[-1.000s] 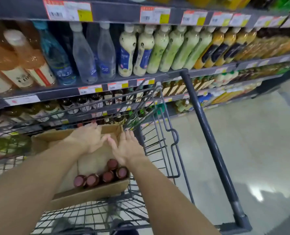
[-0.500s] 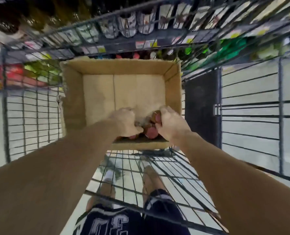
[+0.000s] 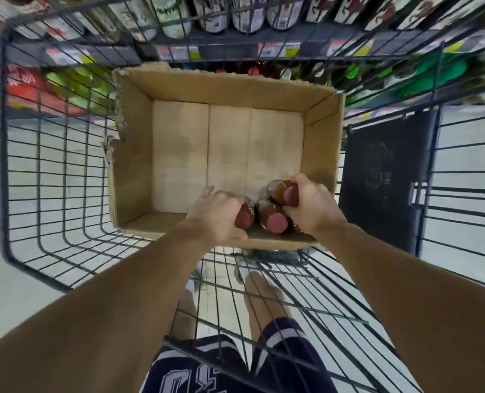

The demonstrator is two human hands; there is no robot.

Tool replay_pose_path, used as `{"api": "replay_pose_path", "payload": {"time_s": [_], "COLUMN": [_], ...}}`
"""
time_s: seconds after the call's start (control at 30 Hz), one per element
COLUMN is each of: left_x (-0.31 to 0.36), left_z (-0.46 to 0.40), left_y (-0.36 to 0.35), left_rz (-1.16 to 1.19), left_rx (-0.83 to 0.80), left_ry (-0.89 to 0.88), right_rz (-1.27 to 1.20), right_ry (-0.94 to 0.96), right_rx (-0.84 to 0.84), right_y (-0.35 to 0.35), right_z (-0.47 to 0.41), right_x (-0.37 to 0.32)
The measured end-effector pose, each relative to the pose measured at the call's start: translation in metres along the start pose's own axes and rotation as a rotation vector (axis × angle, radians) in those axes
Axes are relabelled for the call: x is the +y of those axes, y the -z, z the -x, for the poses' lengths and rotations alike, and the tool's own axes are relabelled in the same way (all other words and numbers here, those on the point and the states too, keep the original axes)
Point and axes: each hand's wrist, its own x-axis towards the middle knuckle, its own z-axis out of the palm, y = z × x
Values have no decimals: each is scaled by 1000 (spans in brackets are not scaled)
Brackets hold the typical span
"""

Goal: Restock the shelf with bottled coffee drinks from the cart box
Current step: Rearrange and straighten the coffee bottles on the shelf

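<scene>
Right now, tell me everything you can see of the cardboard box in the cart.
The cardboard box is plain brown, open-topped and sits in the wire cart. Its left wall is torn ragged. The pale bottom is mostly bare; the few maroon-capped bottles stand at the near edge, where the left hand and right hand each grip one.

One camera sits on the person's head and looks almost straight down, close over the cart (image 3: pixel 51 194). The box (image 3: pixel 323 143) sits in the middle. The shelf (image 3: pixel 235 41) is at 12 o'clock, the person's legs at 6 o'clock.
</scene>
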Motion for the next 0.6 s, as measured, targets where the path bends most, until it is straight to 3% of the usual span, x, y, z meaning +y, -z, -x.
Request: {"api": "replay_pose_path", "payload": {"time_s": [0.2, 0.33, 0.6], "left_x": [4, -6, -64], "left_z": [9, 43, 163], "left_y": [25, 72, 180], "left_rz": [227, 309, 365], "left_rx": [74, 142, 394], "left_ry": [172, 144, 119], "right_rz": [-64, -65, -152], "right_ry": [46, 91, 356], "right_rx": [85, 131, 279], "right_y": [13, 35, 103], "right_z": [12, 29, 105], "right_x": [-12, -43, -176]}}
